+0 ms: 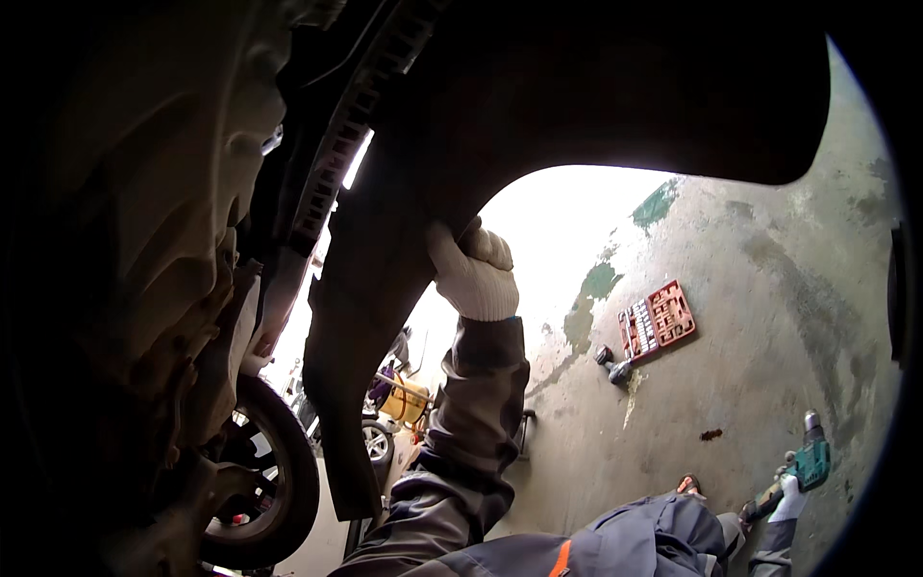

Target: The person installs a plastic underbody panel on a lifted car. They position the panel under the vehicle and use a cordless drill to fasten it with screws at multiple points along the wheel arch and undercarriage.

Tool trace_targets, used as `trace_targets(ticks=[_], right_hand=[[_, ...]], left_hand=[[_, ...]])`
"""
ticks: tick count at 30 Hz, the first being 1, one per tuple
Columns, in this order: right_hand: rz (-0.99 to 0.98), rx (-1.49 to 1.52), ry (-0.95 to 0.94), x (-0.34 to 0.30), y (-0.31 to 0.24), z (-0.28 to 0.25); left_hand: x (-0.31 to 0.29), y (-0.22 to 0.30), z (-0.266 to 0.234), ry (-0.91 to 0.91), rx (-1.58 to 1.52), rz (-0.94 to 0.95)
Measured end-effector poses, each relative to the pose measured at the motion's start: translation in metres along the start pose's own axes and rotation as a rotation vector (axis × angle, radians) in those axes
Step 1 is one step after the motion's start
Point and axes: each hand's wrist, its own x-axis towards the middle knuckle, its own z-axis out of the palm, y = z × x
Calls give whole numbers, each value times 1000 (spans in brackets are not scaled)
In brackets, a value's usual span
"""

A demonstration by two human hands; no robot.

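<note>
A large dark car body panel (375, 260) with an arched edge hangs across the upper middle and right. My left hand (477, 274), in a whitish knitted glove, is closed around the inner edge of this arch; the fingertips are partly hidden in shadow. Low on the right, my right hand (790, 498), also gloved, grips a teal cordless drill (813, 464). The drill's grey nose points away from me, and its tip is apart from the panel. Both my sleeves are dark grey.
The vehicle's dark underside (163, 221) fills the left, with a wheel (279, 481) below it. On the worn floor (740, 356) lie an open red socket set (659, 322) and another cordless tool (612, 365). A yellow drum-shaped thing (405, 399) stands in the background.
</note>
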Motion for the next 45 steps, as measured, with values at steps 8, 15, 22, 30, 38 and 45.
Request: trace_targets(ticks=[8,15,22,30,38,45], right_hand=[[18,240,-193,47,80,18],[106,507,-116,40,91,28],[111,476,107,22,64,65],[94,153,53,-3,-6,119],[16,-68,-73,-25,-52,136],[1,-34,-117,-35,-60,131]], left_hand=[[25,22,23,-24,46,-37],[31,25,28,-105,48,-43],[41,42,7,-330,-50,36],[67,47,27,-487,-187,-75],[76,42,57,-318,-14,-87],[54,51,61,-308,-68,-158]])
